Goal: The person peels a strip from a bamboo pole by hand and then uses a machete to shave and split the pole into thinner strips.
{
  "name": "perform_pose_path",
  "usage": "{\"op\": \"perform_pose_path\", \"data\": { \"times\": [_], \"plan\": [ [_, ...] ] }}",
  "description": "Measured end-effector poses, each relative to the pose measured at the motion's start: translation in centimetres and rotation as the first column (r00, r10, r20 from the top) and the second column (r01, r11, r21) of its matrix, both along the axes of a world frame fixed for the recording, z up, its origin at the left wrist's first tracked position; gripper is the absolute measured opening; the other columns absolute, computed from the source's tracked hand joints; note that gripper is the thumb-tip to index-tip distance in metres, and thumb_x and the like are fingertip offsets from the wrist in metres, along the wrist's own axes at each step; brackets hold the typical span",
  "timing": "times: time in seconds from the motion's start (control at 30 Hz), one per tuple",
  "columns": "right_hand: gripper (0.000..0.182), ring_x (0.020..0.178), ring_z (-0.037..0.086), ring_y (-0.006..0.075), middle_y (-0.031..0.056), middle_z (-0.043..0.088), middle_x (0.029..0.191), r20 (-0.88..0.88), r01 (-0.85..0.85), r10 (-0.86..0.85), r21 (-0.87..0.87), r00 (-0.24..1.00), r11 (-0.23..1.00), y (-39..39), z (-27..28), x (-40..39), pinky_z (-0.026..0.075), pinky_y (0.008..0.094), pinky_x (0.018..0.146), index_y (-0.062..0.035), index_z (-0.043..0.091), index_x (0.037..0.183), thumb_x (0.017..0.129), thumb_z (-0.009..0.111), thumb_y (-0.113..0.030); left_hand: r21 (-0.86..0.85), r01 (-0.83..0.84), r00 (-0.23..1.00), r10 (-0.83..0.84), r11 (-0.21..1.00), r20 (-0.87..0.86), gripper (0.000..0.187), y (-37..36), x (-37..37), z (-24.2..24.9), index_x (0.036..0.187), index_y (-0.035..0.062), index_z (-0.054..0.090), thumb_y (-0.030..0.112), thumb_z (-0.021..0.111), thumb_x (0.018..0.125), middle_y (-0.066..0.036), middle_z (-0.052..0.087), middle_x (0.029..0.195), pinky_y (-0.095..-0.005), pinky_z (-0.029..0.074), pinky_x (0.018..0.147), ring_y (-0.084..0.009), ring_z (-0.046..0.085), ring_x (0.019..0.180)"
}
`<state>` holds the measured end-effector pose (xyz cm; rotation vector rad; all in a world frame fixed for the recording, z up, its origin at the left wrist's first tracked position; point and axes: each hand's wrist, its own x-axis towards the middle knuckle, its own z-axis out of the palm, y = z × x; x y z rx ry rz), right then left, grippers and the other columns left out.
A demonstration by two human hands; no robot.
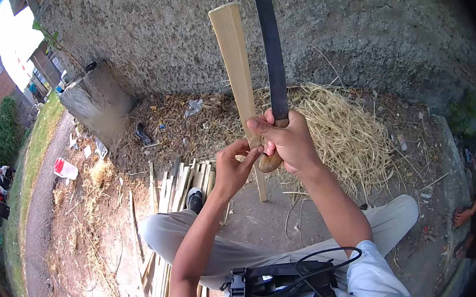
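Well out to the left of the fingers of the left hand (232,169), a red-and-white jar (66,168) sits on the ground (103,253), though I can't make out what's in it. That hand reaches forward, thumb and fingertips pinching the wooden strip (234,56); just above, the right hand (290,139) curls its fingers round the knife (274,54) by its handle, thumb lying against the strip.

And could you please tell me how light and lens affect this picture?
Head view: fisheye distortion bends the scene inside a dark border; sky at upper left is blown out; a hazy smudge blurs the concrete cylinder's lower right; the machete and slat look reasonably sharp.
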<state>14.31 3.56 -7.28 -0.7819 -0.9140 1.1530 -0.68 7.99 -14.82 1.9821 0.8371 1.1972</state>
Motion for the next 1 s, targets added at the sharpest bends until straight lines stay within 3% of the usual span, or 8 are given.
{"op": "perform_pose_path", "data": {
  "times": [0.03,0.17,0.33,0.53,0.63,0.73,0.83,1.0],
  "plan": [
    [0.032,0.047,0.050,0.0019,0.0084,0.066,0.089,-0.018,-0.013,0.013,-0.002,1.000,1.000,0.2,-0.2,-0.4,0.041,0.0181,0.040,-0.0116,0.048,0.076,0.081,0.080,-0.010,-0.019,-0.024,1.000,0.024,1.000,0.003,0.019,0.1,-0.3,0.1,0.098,0.0001,0.070,0.014,0.073,0.087,-0.009,0.072,0.083,-0.0313,0.052,0.066,-0.0164,0.068,0.074],
    [0.033,0.046,0.049,0.0024,0.0165,0.070,0.101,0.173,0.115,-0.118,0.026,0.978,0.993,0.2,-1.0,-1.0,0.042,0.0207,0.040,-0.0068,0.050,0.071,0.080,0.081,-0.015,-0.066,-0.063,0.993,0.069,0.996,0.093,0.018,1.1,-0.6,-0.4,0.097,0.0000,0.071,0.016,0.072,0.088,-0.010,0.072,0.081,-0.0299,0.052,0.062,-0.0147,0.068,0.069],
    [0.030,0.048,0.053,0.0025,0.0139,0.072,0.095,0.252,0.166,-0.166,0.024,0.953,0.986,0.4,-2.9,-0.7,0.042,0.0212,0.040,-0.0056,0.052,0.072,0.081,0.080,-0.014,-0.144,-0.006,0.989,0.027,0.990,0.149,0.022,1.2,-0.8,-0.8,0.100,-0.0004,0.070,0.018,0.072,0.089,-0.011,0.072,0.081,-0.0306,0.053,0.062,-0.0137,0.067,0.071],
    [0.029,0.050,0.054,0.0028,0.0126,0.072,0.087,0.272,0.209,-0.227,0.093,0.935,0.973,0.6,-2.9,-0.8,0.041,0.0214,0.041,-0.0064,0.053,0.072,0.081,0.080,-0.012,-0.119,-0.062,0.998,0.062,0.991,0.003,0.021,0.6,-0.9,0.5,0.103,0.0000,0.068,0.017,0.070,0.090,-0.012,0.072,0.082,-0.0322,0.052,0.062,-0.0158,0.067,0.073],
    [0.030,0.050,0.054,0.0028,0.0120,0.072,0.083,0.271,0.199,-0.218,0.098,0.938,0.975,0.9,-3.0,-0.4,0.042,0.0212,0.042,-0.0068,0.053,0.072,0.080,0.081,-0.012,-0.124,-0.035,0.999,0.038,0.992,0.022,0.022,0.7,-0.8,0.6,0.102,-0.0007,0.068,0.017,0.070,0.090,-0.012,0.072,0.082,-0.0325,0.053,0.062,-0.0164,0.068,0.074],
    [0.030,0.050,0.054,0.0029,0.0123,0.072,0.081,0.238,0.199,-0.213,0.081,0.947,0.977,0.7,-3.1,-0.3,0.041,0.0205,0.041,-0.0072,0.052,0.073,0.079,0.081,-0.011,-0.020,-0.059,0.998,0.059,0.998,-0.012,0.025,0.3,-0.7,1.3,0.105,-0.0008,0.067,0.017,0.072,0.088,-0.011,0.072,0.086,-0.0318,0.054,0.064,-0.0169,0.069,0.077],
    [0.030,0.049,0.054,0.0031,0.0129,0.072,0.081,0.212,0.201,-0.210,0.063,0.955,0.978,0.7,-3.3,-0.2,0.041,0.0197,0.041,-0.0076,0.051,0.075,0.078,0.081,-0.010,0.000,-0.080,0.986,0.079,0.997,0.150,0.028,-0.6,-0.2,2.5,0.108,-0.0003,0.066,0.014,0.075,0.085,-0.011,0.072,0.091,-0.0308,0.055,0.066,-0.0171,0.070,0.080],
    [0.030,0.049,0.055,0.0036,0.0139,0.072,0.086,0.174,0.137,-0.144,0.049,0.974,0.989,0.6,-3.4,0.1,0.042,0.0194,0.041,-0.0078,0.051,0.076,0.080,0.080,-0.010,0.019,-0.089,0.986,0.086,0.996,0.143,0.029,-0.3,-0.6,2.4,0.109,0.0001,0.066,0.008,0.076,0.083,-0.010,0.072,0.095,-0.0296,0.056,0.069,-0.0166,0.070,0.081]
  ]
}}
